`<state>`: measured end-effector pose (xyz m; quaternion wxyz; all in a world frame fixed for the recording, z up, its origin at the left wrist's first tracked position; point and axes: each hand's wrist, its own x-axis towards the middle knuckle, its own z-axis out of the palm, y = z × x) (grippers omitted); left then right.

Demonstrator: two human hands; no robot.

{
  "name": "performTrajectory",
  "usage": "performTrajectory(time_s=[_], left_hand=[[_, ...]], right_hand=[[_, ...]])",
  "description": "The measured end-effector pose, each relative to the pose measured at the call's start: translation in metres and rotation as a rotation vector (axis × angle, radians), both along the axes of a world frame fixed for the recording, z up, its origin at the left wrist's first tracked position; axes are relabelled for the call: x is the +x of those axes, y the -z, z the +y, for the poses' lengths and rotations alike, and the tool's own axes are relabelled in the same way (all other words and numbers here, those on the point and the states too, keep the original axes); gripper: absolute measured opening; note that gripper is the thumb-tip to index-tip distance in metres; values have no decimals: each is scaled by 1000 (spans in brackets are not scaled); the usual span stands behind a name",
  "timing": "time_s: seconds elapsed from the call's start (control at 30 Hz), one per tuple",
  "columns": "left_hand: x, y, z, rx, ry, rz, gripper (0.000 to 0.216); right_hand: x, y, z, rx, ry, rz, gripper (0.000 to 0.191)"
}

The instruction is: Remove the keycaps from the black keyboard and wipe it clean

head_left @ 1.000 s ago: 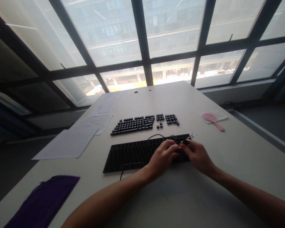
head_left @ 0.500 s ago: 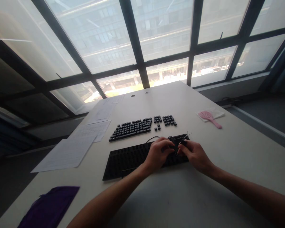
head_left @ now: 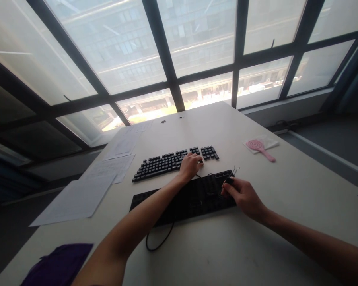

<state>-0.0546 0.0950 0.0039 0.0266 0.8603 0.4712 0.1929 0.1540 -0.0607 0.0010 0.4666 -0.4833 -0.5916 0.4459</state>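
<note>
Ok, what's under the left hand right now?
The left hand rests on the loose keycaps laid out behind the keyboard. The caps beneath its fingers are covered.

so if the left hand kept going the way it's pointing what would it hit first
Likely the small block of loose keycaps just past the left hand, at the right end of the laid-out rows; depth is hard to judge.

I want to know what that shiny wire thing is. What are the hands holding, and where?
The right hand pinches a wire keycap puller by its dark handle. The left hand rests on the loose keycaps; whether it holds one cannot be told.
</note>
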Motion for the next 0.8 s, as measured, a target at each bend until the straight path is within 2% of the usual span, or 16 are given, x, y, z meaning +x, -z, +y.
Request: performTrajectory(time_s=[0.23,0.4,0.6,0.8], left_hand=[[-4,2,1,117,-25,54,14],[-9,3,4,121,-21,34,21],[-35,-4,-1,150,-50,4,30],[-56,-5,1,95,-92,86,25]], right_hand=[[0,-1,0,7,-9,-10,33],[-1,-3,-1,7,-12,-3,34],[0,-4,1,13,-8,17,33],[-1,-4,-1,16,-14,16,34]])
